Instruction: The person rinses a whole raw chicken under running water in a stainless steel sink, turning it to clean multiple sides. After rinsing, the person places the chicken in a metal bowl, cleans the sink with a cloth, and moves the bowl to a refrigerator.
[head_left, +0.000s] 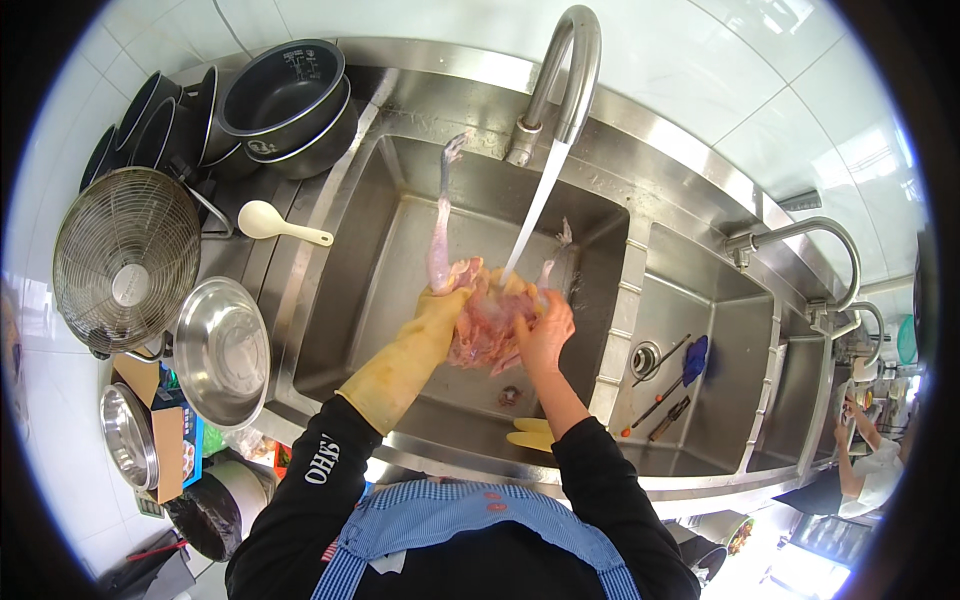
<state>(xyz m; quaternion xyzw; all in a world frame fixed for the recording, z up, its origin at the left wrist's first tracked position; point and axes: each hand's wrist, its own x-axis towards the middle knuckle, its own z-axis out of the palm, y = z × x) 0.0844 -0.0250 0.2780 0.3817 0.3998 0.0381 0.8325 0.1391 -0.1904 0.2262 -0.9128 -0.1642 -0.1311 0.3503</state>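
Note:
A raw, opened poultry carcass (491, 330) is held over the large steel sink basin (382, 277), its two legs pointing towards the back. In a yellow rubber glove, my left hand (442, 309) grips the carcass on its left side, near the base of one leg (441, 232). My bare right hand (546, 330) grasps the right side, near the other leg (549, 266); some of its fingers are hidden against the flesh. From the curved faucet (581, 82), a water stream (534, 210) falls onto the meat. Another yellow glove (531, 435) lies at the front rim, beneath my right forearm.
Black cooker pots (281, 97), a wire strainer (124, 259), a white ladle (277, 223) and a steel bowl (223, 352) stand at the left. The neighbouring basin (694, 300) holds a knife (670, 418) and long thin tools. Another person (874, 465) is at far right.

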